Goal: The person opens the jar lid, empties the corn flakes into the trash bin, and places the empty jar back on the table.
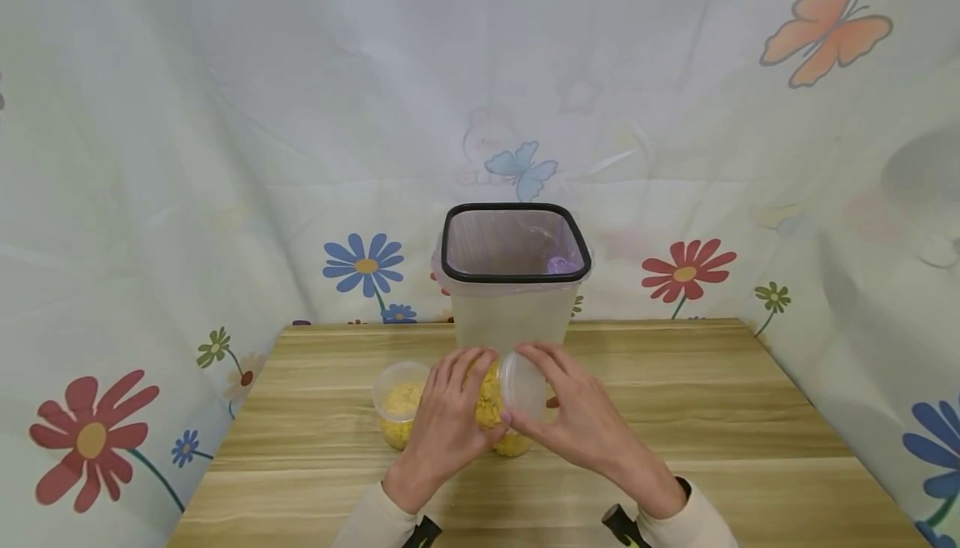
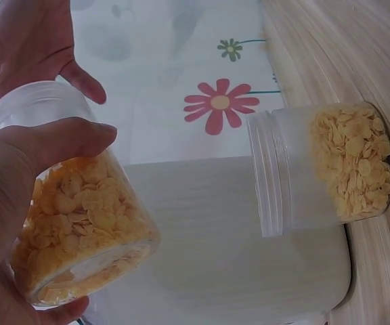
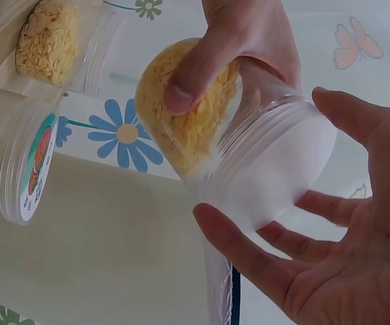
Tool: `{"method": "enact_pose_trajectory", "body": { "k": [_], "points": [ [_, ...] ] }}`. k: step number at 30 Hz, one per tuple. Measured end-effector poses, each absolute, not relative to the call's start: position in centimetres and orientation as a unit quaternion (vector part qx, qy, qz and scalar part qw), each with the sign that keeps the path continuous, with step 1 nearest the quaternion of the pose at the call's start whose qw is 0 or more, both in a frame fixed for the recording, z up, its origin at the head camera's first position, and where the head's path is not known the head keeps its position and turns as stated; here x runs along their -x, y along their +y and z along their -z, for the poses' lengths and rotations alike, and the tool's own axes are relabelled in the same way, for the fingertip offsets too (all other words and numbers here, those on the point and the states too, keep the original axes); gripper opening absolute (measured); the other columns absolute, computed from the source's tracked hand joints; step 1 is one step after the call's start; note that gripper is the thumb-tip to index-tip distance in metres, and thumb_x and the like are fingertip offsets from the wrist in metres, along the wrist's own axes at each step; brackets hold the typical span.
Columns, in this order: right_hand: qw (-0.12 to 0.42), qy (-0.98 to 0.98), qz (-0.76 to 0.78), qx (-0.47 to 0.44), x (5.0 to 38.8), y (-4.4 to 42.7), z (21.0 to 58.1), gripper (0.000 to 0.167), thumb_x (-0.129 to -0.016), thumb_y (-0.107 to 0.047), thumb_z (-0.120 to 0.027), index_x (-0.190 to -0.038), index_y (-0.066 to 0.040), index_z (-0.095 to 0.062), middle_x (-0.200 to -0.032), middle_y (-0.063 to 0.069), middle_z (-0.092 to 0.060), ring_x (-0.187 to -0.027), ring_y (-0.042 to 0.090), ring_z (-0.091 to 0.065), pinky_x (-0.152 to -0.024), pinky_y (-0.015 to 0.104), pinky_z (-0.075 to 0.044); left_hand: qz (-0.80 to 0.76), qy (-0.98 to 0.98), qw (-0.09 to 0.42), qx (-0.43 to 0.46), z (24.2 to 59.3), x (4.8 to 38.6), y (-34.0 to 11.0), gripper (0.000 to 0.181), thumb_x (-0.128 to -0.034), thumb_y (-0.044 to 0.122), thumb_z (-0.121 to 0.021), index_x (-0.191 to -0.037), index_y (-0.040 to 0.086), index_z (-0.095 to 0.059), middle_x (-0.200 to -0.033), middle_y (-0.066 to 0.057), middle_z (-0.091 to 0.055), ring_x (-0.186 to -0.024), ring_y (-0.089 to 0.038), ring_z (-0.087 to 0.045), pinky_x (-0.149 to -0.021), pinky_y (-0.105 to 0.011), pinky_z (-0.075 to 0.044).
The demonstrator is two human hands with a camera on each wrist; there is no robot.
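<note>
1. While my left hand (image 1: 446, 419) grips a clear, cylindrical plastic jar of yellow flakes (image 2: 87, 217), its fingers and thumb wrapped around the wall, the jar hangs tilted on its side above the table, in front of my body.

2. My right hand (image 1: 588, 406) holds the round, whitish, ribbed-edge lid (image 3: 283, 162) of that same jar, thumb at one edge and forefinger at the opposite one (how hard I am pressing, I cannot tell). The lid sits over the jar's mouth and faces toward my right palm.

3. Cream fabric sleeves (image 1: 693, 523) cover my forearms, with the wrists bare.

4. Just below and beyond my grip stands a second clear jar of flakes (image 1: 513, 445), upright and partly hidden from the head view; its lid has a round green-and-red picture label (image 3: 38, 166).

5. To the left of that, near my left hand, a third clear cylindrical jar (image 1: 397, 431) stands upright, flakes filling its lower part.

6. All this is over a wood-grain, yellowish-brown tabletop (image 1: 712, 431).

7. Farther out, behind the jars, rises a pale, square-mouthed bin (image 1: 510, 315) with a black rim and a thin purplish plastic liner (image 1: 487, 240).

8. Outermost hangs a white sheet (image 1: 420, 73) printed with flowers and butterflies.
</note>
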State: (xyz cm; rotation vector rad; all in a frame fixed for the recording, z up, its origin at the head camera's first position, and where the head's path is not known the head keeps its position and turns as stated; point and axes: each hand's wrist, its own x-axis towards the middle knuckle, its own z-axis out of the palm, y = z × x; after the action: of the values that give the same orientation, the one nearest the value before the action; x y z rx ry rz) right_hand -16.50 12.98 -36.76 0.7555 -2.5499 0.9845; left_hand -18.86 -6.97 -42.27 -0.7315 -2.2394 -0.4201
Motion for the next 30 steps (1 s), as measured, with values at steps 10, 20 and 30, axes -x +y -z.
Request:
{"method": "enact_pose_trajectory", "body": {
  "k": [10, 20, 30],
  "points": [
    [0.201, -0.861, -0.286, -0.369, 17.0, 13.8, 37.0, 0.077, -0.073, -0.028, -0.087, -0.139, -0.015, -0.050, -0.143, 0.007, -0.048, -0.113, 0.024, -0.062, -0.081, 0.036, -0.058, 0.167, -0.870, 0.363, 0.288, 42.2, 18.8, -7.0, 0.100, -0.0551, 0.044, -0.093, -0.139, 0.014, -0.048, -0.134, -0.004, -0.056, -0.121, -0.025, -0.053, -0.101, -0.043, -0.048],
    [0.214, -0.838, -0.269, -0.424, 17.3, 14.0, 37.3, 0.084, -0.066, -0.010, -0.089, -0.140, -0.014, -0.048, -0.148, 0.010, -0.043, -0.128, 0.030, -0.052, -0.093, 0.047, -0.055, 0.168, -0.872, 0.359, 0.286, 42.2, 18.8, -7.1, 0.100, -0.0545, 0.041, -0.094, -0.139, 0.014, -0.047, -0.133, -0.003, -0.055, -0.121, -0.025, -0.052, -0.101, -0.042, -0.048],
    [0.210, -0.845, -0.288, -0.399, 17.0, 13.9, 37.2, 0.091, -0.070, -0.028, -0.089, -0.146, -0.016, -0.040, -0.155, 0.009, -0.035, -0.132, 0.031, -0.050, -0.094, 0.049, -0.053, 0.169, -0.868, 0.368, 0.286, 42.2, 18.9, -7.2, 0.102, -0.0522, 0.042, -0.095, -0.138, 0.013, -0.048, -0.132, -0.004, -0.056, -0.121, -0.026, -0.052, -0.100, -0.042, -0.048]
  ]
}}
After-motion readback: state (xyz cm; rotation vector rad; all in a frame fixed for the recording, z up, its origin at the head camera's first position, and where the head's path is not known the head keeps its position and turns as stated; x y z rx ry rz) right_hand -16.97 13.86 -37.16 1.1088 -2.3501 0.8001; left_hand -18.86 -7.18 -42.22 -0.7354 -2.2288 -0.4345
